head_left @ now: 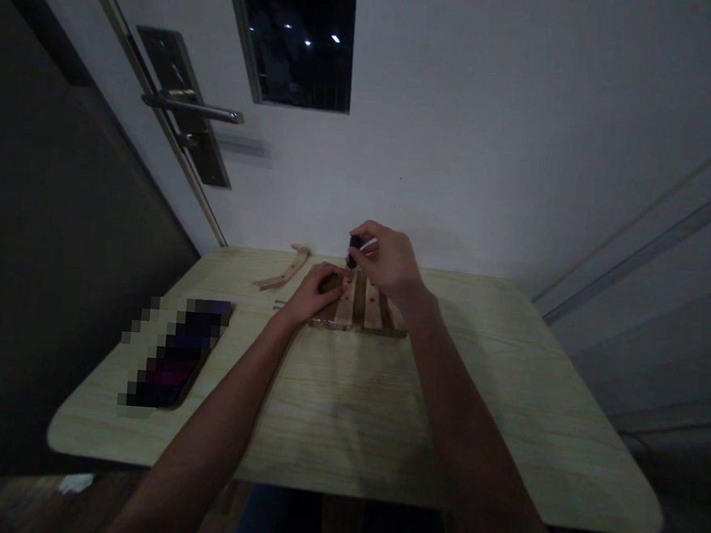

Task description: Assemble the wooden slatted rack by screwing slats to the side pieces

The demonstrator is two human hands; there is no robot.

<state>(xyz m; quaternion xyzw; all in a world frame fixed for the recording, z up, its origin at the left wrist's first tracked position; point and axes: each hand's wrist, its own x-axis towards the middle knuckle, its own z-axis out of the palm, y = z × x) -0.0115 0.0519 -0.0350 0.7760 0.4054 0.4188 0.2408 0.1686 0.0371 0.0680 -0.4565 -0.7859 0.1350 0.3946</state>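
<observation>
Hands meet over a slatted wooden piece (357, 328) at twelve o'clock on the table (535, 393).
The left hand (312, 296) curls at its nine-o'clock side, grip unclear; the black tool (355, 249) is best kept upright above the pale strip (345, 308); the right hand (394, 263), angled toward eleven, pinches it.
</observation>
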